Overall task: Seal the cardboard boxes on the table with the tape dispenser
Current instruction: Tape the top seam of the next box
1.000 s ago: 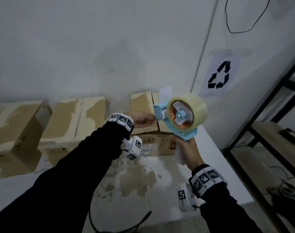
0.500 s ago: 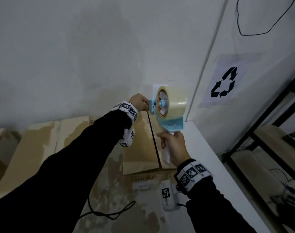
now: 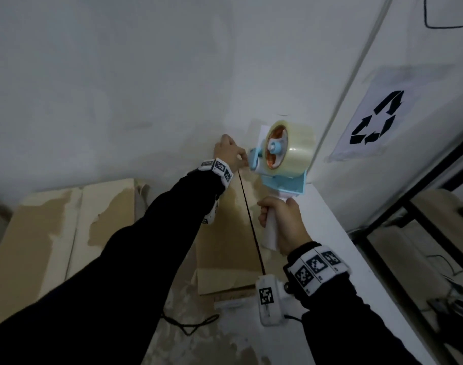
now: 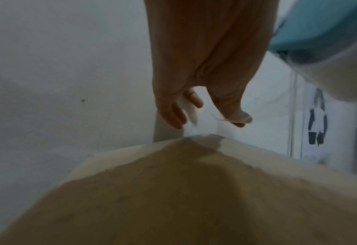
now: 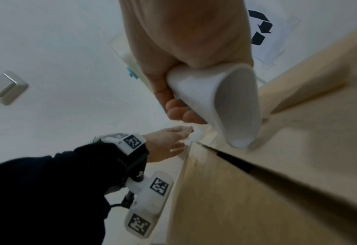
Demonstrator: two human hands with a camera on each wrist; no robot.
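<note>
Change: tape dispenser (image 3: 281, 159) raised further above cardboard box (image 3: 225, 238) at surface's far right corner.
Right hand (image 3: 283, 222): fist around white handle.
Left hand (image 3: 229, 154): pinching tape end.

A blue-and-white plastic tape dispenser (image 3: 277, 164) with a clear tape roll is held upright above a brown cardboard box (image 3: 226, 233) with closed flaps.

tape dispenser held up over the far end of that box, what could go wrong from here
The left hand pinches the loose tape end beside the tape dispenser; thin film could fold or stick to the fingers. The box seam is a narrow dark gap, so a skewed start might miss one flap.
</note>
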